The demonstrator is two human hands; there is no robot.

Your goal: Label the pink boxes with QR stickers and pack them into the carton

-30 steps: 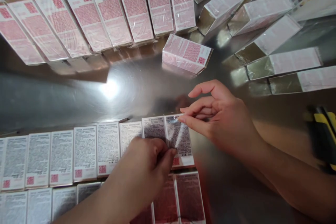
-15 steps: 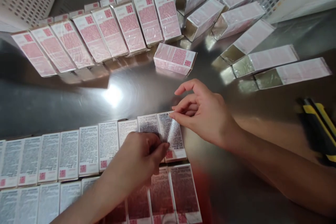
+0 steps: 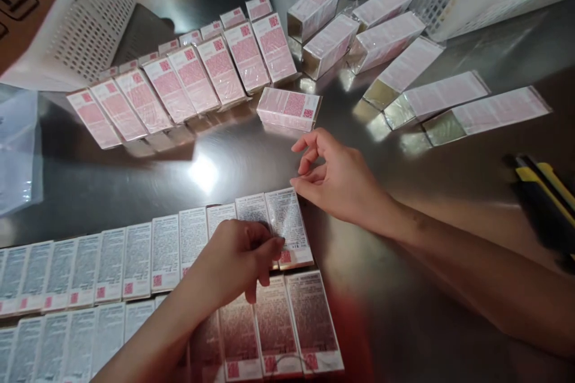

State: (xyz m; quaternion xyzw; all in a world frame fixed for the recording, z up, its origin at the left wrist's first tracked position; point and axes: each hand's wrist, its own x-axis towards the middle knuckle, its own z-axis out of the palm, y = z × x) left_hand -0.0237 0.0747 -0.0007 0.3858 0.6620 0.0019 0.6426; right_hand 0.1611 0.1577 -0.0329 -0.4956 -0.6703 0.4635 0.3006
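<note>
the end box (image 3: 290,218) lies at the right of a box row (image 3: 137,257), long axis near to far; the half-curled left hand (image 3: 242,257) overlaps its near-left edge, hold unclear; the loosely spread right hand (image 3: 335,176), seemingly empty, sits by its far-right corner.

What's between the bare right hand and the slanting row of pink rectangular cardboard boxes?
The head view shows one pink rectangular cardboard box lying between the right hand and the slanting row, on the shiny metal table.
</note>
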